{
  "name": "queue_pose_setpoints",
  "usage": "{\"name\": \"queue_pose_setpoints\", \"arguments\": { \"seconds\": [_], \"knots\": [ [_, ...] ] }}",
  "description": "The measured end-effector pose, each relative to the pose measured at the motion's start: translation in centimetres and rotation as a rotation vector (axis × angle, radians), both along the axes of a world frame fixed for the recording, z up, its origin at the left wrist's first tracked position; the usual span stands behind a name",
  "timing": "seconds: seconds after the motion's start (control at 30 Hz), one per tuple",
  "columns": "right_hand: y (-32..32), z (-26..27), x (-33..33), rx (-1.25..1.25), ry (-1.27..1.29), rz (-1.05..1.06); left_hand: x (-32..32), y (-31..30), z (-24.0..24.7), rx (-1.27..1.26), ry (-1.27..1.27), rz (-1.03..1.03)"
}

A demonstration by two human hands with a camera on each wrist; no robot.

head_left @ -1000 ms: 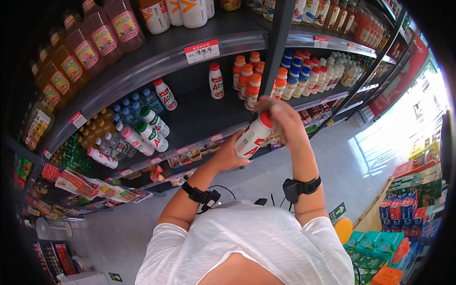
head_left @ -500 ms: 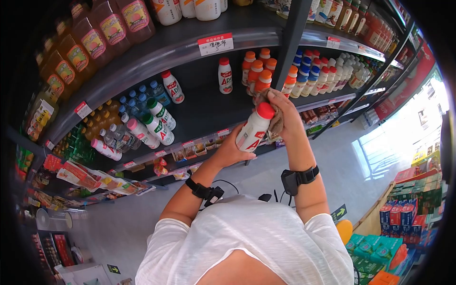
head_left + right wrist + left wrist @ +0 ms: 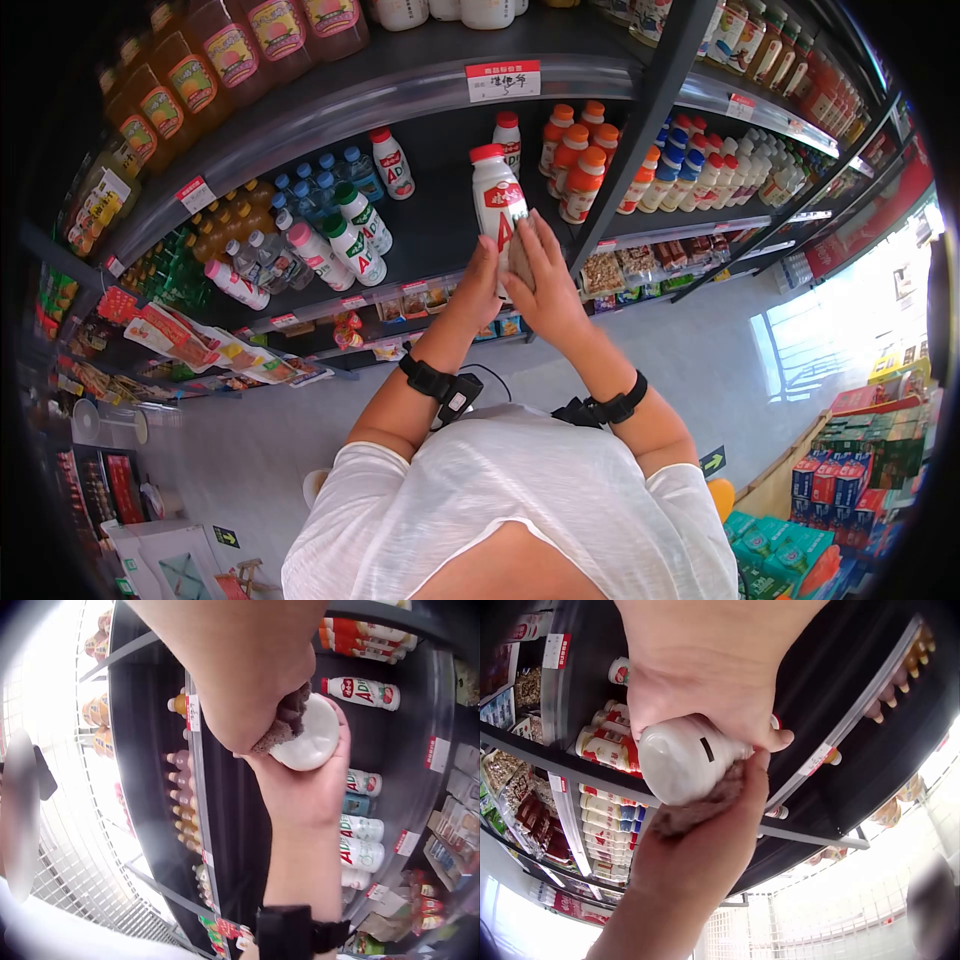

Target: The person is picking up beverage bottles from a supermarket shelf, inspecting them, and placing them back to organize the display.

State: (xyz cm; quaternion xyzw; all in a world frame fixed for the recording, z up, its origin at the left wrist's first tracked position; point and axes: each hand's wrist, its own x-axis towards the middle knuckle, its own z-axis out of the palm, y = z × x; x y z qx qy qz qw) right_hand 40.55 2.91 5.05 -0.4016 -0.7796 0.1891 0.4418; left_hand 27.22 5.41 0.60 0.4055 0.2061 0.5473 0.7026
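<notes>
A white plastic drink bottle with a red cap point(image 3: 497, 200) is held up in front of the shelf, leaning slightly to the left. My left hand point(image 3: 474, 288) grips it low on its left side, thumb along the front. On its other side my right hand point(image 3: 548, 285) holds a brown-grey cloth point(image 3: 289, 724) against the bottle, fingers lying along it. Most of the cloth is hidden behind the hand in the head view. The bottle's pale base point(image 3: 671, 765) faces the left wrist camera, with the cloth point(image 3: 705, 806) bunched beside it.
Behind the hands, the shelf carries a similar red-capped bottle point(image 3: 507, 140), orange-capped bottles point(image 3: 583, 185) to the right and green-capped bottles point(image 3: 353, 250) to the left. A dark upright post point(image 3: 640, 120) divides the shelving. Above, a shelf edge bears a price tag point(image 3: 503, 82).
Both hands have raised the bottle toward the shelf and turned it more upright. The right hand with the cloth has moved from the cap down to the bottle's right side.
</notes>
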Motion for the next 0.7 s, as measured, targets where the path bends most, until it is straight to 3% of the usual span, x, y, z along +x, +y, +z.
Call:
{"name": "queue_pose_setpoints", "arguments": {
  "seconds": [0.13,0.23,0.4,0.47,0.57,0.7],
  "knots": [
    [-1.0,-1.9,0.4,0.019,0.072,0.126,-1.1,0.6,-0.6,-0.114,-0.135,0.022],
    [0.2,-1.8,1.8,-0.109,0.161,0.201,-0.9,0.4,0.0,-0.243,-0.263,0.051],
    [2.7,2.5,1.2,-0.482,0.834,0.132,-0.8,-0.3,-0.7,-0.424,-0.332,-0.122],
    [3.8,3.6,0.5,-0.607,1.112,0.176,-0.4,-0.9,-0.8,-0.402,-0.426,-0.340],
    [5.1,2.2,2.2,-1.000,0.938,0.467,0.5,-1.8,-0.2,-0.356,-0.531,-0.592],
    [3.7,2.0,1.3,-0.919,1.021,0.478,0.7,-2.0,-0.7,-0.350,-0.567,-0.636]
  ]
}}
